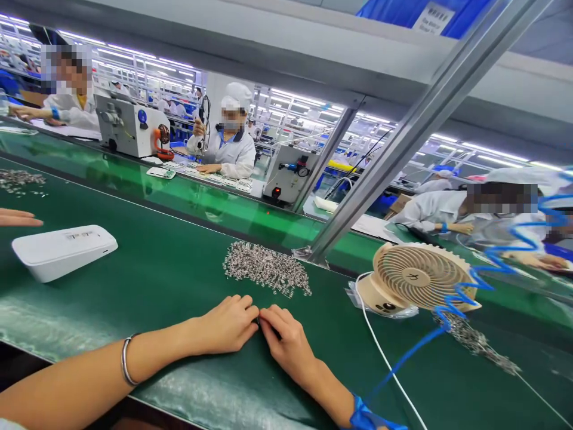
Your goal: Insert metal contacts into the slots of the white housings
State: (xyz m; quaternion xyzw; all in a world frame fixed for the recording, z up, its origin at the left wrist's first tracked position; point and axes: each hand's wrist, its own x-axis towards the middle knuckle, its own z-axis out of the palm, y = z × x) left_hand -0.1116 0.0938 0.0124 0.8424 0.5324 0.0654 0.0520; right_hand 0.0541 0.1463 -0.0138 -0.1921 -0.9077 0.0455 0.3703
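My left hand point(233, 323), with a metal bangle point(129, 360) on its forearm, rests on the green mat point(179, 286) with fingers curled and pinched. My right hand point(286, 337) meets it fingertip to fingertip, also pinched, and wears a blue wrist band point(369, 415). Between the fingertips is a tiny dark spot, too small to name. Just beyond both hands lies a heap of small silvery metal parts point(266, 269).
A beige fan point(414, 278) stands to the right, near a blue coiled cord point(492, 263) and a metal bundle point(478, 343). At left are a white device point(67, 248), another person's hand point(18, 218) and more small parts point(20, 179). A metal post point(380, 161) rises behind; co-workers sit across.
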